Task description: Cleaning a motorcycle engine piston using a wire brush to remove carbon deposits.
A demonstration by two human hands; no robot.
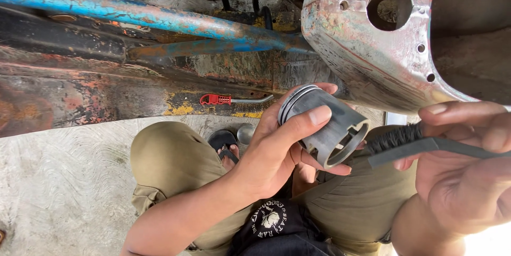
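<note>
Left hand [277,149] holds the piston [324,125]: dull grey metal, matt, w/ smooth ringed grooves. Right hand [463,176] grips a brush [410,141]: dark bristles, matt grey handle. Scooter body [372,48]: bare metal, flaking paint, rusty. Blue frame tube [159,19] chipped, rough. Trousers [170,160]: olive cloth.

The right hand [463,171] and its brush [420,144] handle run off frame.

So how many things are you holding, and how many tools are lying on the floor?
Grey piston in left hand: 1
Black wire brush in right hand: 1
Red-handled tool on the floor: 1
Total: 3
</note>
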